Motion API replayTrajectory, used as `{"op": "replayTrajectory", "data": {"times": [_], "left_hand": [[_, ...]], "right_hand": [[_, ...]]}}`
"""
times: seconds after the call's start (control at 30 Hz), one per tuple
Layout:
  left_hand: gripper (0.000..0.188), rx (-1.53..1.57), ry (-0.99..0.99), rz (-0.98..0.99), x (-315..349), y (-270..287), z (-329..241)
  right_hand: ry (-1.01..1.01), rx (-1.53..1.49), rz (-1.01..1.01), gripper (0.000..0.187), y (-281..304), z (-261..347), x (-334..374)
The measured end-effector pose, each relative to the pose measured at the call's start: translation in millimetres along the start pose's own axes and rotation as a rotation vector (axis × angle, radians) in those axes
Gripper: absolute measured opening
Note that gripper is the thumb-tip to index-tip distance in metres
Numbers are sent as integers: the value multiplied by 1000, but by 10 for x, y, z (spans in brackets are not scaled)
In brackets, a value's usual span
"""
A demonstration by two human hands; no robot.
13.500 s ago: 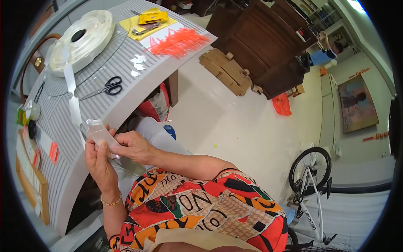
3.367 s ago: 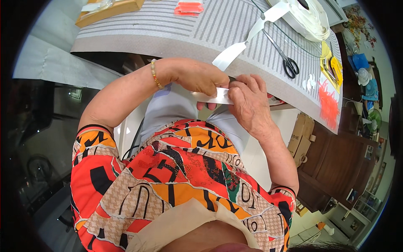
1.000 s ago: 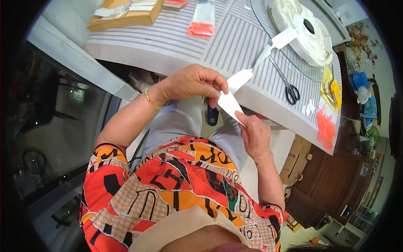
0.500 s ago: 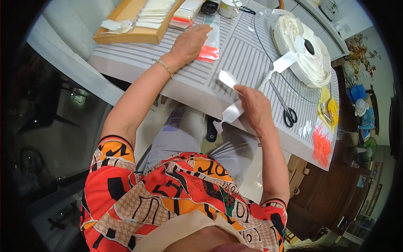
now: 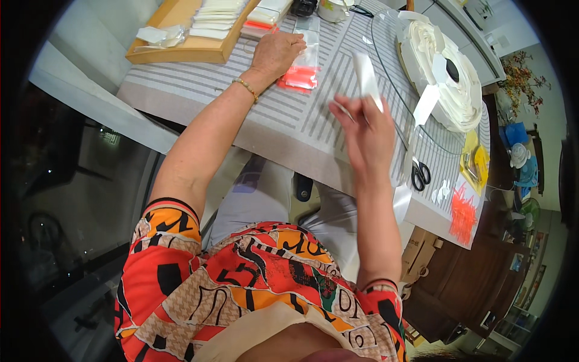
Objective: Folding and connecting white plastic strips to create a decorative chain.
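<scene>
My left hand (image 5: 278, 54) lies at the back left of the table, its fingers curled onto a stack of clear plastic bags (image 5: 300, 78) with red ends. Most of the stack's left side is hidden under that hand. Over the middle of the table, my right hand (image 5: 369, 130) is raised and somewhat blurred. A folded white strip (image 5: 365, 75) sticks up from between its fingers, with thumb and forefinger bent. More white strip (image 5: 401, 204) hangs past the table edge beside my right forearm. A big white roll of strip (image 5: 443, 75) stands at the far right, one loose length reaching toward me.
A wooden tray (image 5: 175, 55) with white packets is at the far left, and a stack of packets (image 5: 268, 13) adjoins it. Black-handled scissors (image 5: 420, 175) lie right of my right hand. Beyond are a yellow packet (image 5: 475, 163) and red strips (image 5: 462, 214). A cup (image 5: 335, 9) stands behind.
My right hand has lifted and turned, moving away from me with the white strip, which now points up and away. My left hand stays on the bags, almost unmoved.
</scene>
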State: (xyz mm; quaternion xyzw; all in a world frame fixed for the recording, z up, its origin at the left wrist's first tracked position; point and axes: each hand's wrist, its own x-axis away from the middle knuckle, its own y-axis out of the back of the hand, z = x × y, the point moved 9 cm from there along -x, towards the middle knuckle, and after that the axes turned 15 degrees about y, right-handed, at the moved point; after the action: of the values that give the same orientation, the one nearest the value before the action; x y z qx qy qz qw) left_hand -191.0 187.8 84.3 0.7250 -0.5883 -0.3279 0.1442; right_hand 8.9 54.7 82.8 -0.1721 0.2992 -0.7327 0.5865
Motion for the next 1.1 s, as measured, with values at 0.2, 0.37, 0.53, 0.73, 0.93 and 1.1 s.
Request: {"op": "replayTrajectory", "data": {"times": [0.2, 0.37, 0.53, 0.73, 0.93, 1.1], "left_hand": [[36, 126, 229, 40, -144, 133, 71], [34, 291, 217, 40, 405, 454, -244], [19, 380, 124, -34, 869, 307, -436], [10, 3, -135, 7, 1283, -373, -925], [11, -346, -267, 51, 1616, -679, -1323], [15, -355, -428, 180, 1855, -867, -1627]], "right_hand": [[57, -158, -110, 14, -310, -668, -514], [54, -149, -142, 17, -248, -841, -666], [83, -130, -154, 20, -90, -649, -615], [372, 368, -188, 31, 854, 476, -220], [317, 285, -198, 27, 1055, 911, 435], [145, 115, -146, 28, 1117, 650, 698]]}}
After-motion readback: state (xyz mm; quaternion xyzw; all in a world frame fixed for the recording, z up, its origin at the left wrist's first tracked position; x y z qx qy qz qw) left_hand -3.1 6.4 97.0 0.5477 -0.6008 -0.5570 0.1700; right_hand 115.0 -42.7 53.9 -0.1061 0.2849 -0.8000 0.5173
